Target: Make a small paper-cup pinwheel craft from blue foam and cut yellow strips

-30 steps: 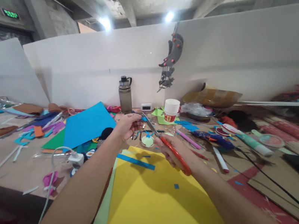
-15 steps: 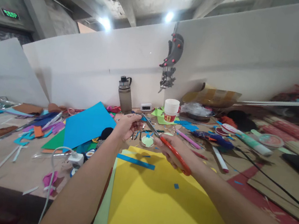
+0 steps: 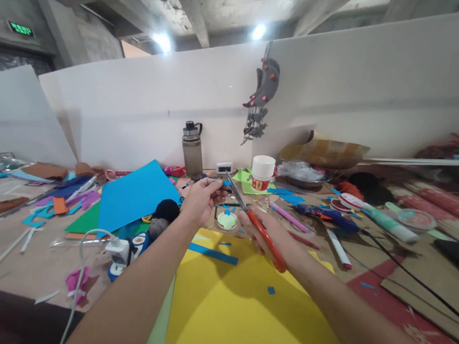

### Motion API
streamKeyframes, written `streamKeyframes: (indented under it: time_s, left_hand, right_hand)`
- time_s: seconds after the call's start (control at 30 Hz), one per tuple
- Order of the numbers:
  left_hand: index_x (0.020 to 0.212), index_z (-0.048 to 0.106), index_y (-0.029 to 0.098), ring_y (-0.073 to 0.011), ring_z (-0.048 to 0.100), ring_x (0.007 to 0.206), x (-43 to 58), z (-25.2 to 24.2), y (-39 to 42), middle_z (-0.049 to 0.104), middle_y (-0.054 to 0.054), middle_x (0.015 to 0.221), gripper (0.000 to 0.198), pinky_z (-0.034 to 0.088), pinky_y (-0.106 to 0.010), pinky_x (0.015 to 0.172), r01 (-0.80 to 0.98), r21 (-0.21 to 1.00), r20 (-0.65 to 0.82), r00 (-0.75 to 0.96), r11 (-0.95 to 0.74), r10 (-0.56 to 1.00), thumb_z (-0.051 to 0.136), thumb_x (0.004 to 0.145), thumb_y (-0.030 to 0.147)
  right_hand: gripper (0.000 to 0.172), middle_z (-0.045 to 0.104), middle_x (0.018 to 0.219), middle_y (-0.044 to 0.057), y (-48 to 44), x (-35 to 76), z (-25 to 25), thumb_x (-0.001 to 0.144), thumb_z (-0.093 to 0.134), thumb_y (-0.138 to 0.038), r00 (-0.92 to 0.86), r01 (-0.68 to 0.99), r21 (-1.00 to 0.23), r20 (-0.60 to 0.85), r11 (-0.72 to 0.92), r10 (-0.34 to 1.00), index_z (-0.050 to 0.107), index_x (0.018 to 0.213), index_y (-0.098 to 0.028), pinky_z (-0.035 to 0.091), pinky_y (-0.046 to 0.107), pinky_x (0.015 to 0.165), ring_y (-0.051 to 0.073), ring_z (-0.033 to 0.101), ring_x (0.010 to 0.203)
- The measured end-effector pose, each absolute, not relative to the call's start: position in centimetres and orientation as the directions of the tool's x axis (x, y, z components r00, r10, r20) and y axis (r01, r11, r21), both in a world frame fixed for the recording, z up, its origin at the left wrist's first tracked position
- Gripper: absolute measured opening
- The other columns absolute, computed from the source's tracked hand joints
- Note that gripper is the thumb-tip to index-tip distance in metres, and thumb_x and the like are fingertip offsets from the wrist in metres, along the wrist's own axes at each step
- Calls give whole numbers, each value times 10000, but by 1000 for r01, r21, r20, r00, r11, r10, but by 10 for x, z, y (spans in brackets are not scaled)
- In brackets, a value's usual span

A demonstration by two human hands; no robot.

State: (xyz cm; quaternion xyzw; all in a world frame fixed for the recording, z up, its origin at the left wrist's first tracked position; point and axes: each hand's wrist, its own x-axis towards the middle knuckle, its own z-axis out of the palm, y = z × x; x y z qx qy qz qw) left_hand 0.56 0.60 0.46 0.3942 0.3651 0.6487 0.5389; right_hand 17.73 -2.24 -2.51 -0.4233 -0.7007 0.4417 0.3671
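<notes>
My right hand (image 3: 262,226) is closed round the red-orange handles of a pair of scissors (image 3: 266,231), whose blades point up and to the left. Pinched in the fingers of my left hand (image 3: 203,198) is a small piece of blue paper (image 3: 226,183), close to the blade tips. Below both hands lies a large yellow sheet (image 3: 257,327). On it rest a blue paper strip (image 3: 214,254) and a small blue scrap (image 3: 270,290). A small round lid (image 3: 227,220) with blue bits on it sits just beyond, between the hands.
A grey bottle (image 3: 193,150), a small white digital clock (image 3: 224,168) and stacked paper cups (image 3: 262,172) stand along the white partition. Blue card (image 3: 134,195) lies at left, near a white plug with cable (image 3: 118,248). A glue gun (image 3: 329,217) and its black cord lie at right.
My left hand has moved slightly right, and the blue piece at its fingertips now shows beside the blades. The scissors have shifted a little and their blades look closer to that piece.
</notes>
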Motion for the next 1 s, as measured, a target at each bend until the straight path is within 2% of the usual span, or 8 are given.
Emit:
streamKeyframes:
  time_s: [0.3,0.67,1.0]
  left_hand:
    - [672,521,143,-89,599,567,21,1,4,635,0,621,192,466,-216,589,-484,854,121,-172,-191,978,708,671,185]
    - [705,504,142,-101,616,587,26,2,2,638,-5,632,173,472,-226,597,-521,826,114,-218,-214,969,676,695,161]
    - [707,467,162,-110,642,610,21,1,4,667,-12,675,190,489,-225,605,-490,839,124,-248,-235,961,657,698,169]
  right_hand:
    - [378,400,486,-78,-21,172,-33,795,487,-584,-389,177,-974,60,138,919,422,745,-215,362,195,287,75,388,325]
    - [411,398,501,-74,-23,172,-37,806,461,-622,-362,161,-975,86,153,928,413,751,-217,338,179,255,68,373,330]
    - [368,402,480,-80,-26,174,-26,781,532,-562,-327,140,-973,132,186,936,401,728,-221,344,194,285,81,397,326]
